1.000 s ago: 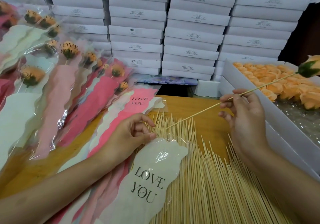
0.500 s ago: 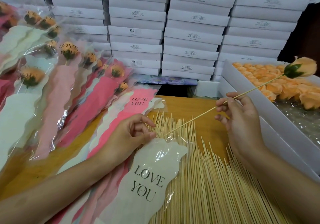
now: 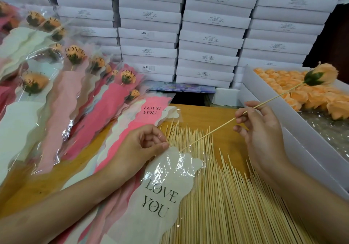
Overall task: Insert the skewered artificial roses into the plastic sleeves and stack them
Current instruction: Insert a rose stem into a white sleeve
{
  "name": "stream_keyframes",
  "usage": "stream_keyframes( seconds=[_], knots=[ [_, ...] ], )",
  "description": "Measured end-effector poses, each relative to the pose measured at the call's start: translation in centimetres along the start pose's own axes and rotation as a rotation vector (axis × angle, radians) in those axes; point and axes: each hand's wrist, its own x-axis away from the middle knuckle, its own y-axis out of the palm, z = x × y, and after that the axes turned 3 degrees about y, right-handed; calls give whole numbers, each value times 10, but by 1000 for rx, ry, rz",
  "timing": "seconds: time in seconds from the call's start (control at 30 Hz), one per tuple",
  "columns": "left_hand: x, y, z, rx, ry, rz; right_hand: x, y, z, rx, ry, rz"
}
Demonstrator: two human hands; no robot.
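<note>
The right hand (image 3: 261,130) pinches a thin wooden skewer (image 3: 207,135) between thumb and fingertips, about the middle of its length. At the far right end of this skewer sits a peach artificial rose (image 3: 322,74) with a dark green base. It is held in the air above a long white cardboard box (image 3: 306,136) that is filled with loose peach rose heads (image 3: 302,96).

The skewer slants down to the left, and its pointed near end reaches the upper edge of a cream plastic sleeve (image 3: 162,192) printed with the black words "LOVE YOU". I cannot tell if the tip is already inside the sleeve or only touches its mouth. The left hand (image 3: 139,145) has its fingers curled and pinches the clear film at this upper edge.

The sleeve lies on top of a pile of empty pink and white sleeves (image 3: 147,120) and partly over a big heap of bare bamboo skewers (image 3: 226,206), which covers the near right part of the brown wooden table (image 3: 213,115). On the left side, finished sleeves with roses inside (image 3: 64,96) lie overlapping one another in a slanting stack. At the far side, flat white boxes (image 3: 207,39) stand piled in several columns.
</note>
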Motion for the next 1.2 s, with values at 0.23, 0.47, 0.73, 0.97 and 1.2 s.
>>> stream_keyframes(
  seconds=[0.23, 0.47, 0.73, 0.97, 1.2],
  knots=[
    [3, 2, 4, 0, 32, -53, 7, 2, 10, 4, 183, -148],
    [5, 3, 8, 0, 41, -77, 17, 7, 15, 108, 287, -296],
    [7, 6, 15, 17, 51, -67, 31, 12, 14, 211, 365, -504],
    [9, 1, 13, 71, 44, -72, 32, 14, 17, 177, 395, -515],
    [14, -3, 17, 216, -246, -276, 22, 7, 21, 100, 331, -321]
  ],
)
